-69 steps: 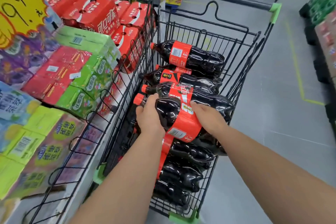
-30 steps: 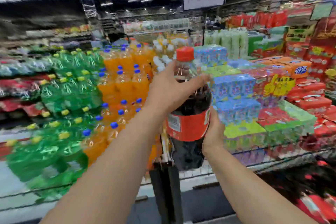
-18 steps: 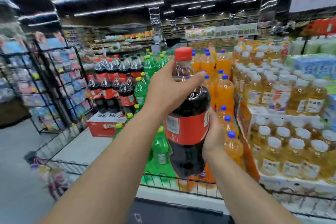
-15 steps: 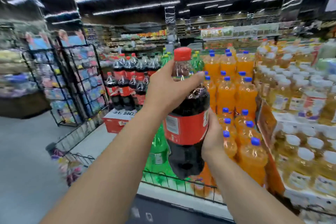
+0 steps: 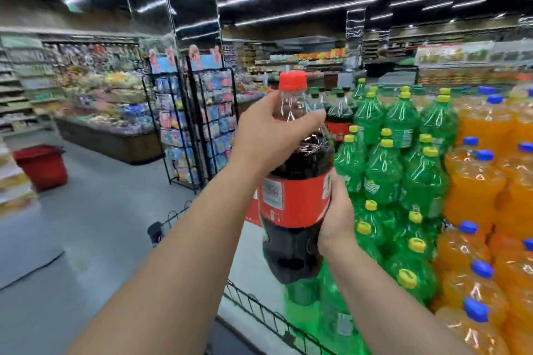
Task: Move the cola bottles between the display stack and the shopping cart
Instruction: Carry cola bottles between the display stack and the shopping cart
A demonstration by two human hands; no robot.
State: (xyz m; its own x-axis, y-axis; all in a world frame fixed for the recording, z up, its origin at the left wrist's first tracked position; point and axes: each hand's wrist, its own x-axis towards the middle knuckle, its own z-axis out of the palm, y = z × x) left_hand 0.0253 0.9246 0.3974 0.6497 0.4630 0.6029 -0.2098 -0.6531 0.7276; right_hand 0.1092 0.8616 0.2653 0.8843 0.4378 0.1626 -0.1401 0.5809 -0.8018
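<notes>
cola bottle (image 5: 294,201): upright, aloft between both hands | left hand (image 5: 268,135): grips neck under red cap | right hand (image 5: 337,216): grips label's right side | green bottles (image 5: 383,176): stacked just right

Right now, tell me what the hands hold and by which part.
An upright cola bottle. The left hand grips its shoulder just below the neck; the right hand holds its side at the labelled middle.
</notes>
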